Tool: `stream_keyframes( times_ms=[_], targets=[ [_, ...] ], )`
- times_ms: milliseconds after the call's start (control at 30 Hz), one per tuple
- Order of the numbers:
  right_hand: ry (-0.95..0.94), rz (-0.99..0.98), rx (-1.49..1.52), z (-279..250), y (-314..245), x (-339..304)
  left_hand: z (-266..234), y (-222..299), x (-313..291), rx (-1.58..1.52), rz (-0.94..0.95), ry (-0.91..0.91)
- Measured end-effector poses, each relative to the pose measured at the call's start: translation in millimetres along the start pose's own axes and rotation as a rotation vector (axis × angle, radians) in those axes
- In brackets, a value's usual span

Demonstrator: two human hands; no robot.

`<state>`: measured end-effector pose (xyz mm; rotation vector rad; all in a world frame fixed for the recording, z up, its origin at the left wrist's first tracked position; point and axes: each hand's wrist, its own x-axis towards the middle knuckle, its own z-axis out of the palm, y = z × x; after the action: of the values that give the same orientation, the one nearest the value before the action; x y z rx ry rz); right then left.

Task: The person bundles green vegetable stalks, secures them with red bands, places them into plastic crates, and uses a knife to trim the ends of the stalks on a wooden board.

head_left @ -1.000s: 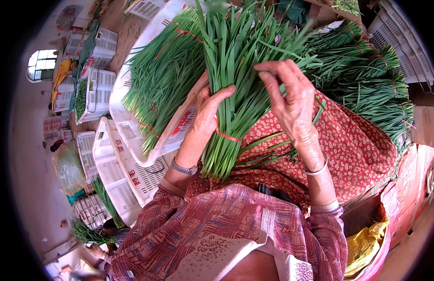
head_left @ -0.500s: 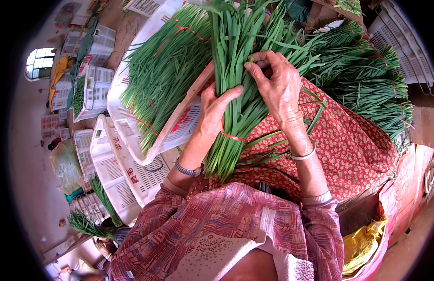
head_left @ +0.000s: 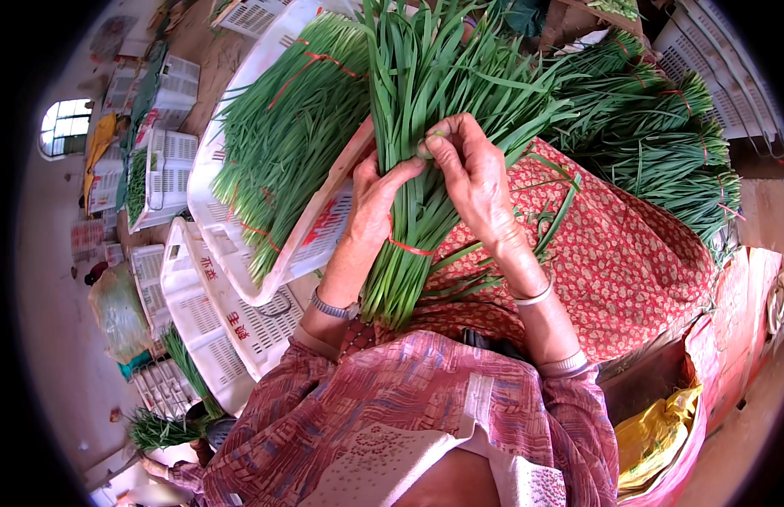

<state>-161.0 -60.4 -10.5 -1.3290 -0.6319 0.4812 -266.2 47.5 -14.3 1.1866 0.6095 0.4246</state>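
Observation:
A bunch of garlic chives (head_left: pixel 413 211), tied near its pale stem ends with a red band (head_left: pixel 410 248), stands tilted upright over my lap. My left hand (head_left: pixel 371 203) is closed round its left side, thumb across the front and fingers partly hidden behind. Just right of that thumb, my right hand (head_left: pixel 475 173) pinches thumb and forefinger together against the leaves; a bit of green shows at the fingertips, too small to make out. Loose chive leaves (head_left: pixel 565 211) lie on the red flowered cloth (head_left: pixel 620 262) over my lap.
At left, a white crate (head_left: pixel 278 296) holds banded chives (head_left: pixel 295 135); another white crate (head_left: pixel 197 313) stands below it. Several tied bunches (head_left: pixel 654 152) are piled at right. A yellow bag (head_left: pixel 658 439) lies at lower right. White crates (head_left: pixel 726 76) are stacked at upper right.
My right hand has moved left and slightly down, bringing its pinched fingertips close to my left thumb. My left hand keeps hold of the bunch.

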Motion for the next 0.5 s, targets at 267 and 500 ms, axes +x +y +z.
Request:
stream_keyframes(
  times_ms=[267,500],
  targets=[
    [-0.632,0.41,0.798,-60.1,-14.7,-11.6,3.3,5.0,1.6,-0.028,-0.049,0.038],
    [-0.365,0.303,0.149,-91.0,-48.3,-23.9,-1.0,3.3,1.3,0.0,-0.061,0.074]
  ],
)
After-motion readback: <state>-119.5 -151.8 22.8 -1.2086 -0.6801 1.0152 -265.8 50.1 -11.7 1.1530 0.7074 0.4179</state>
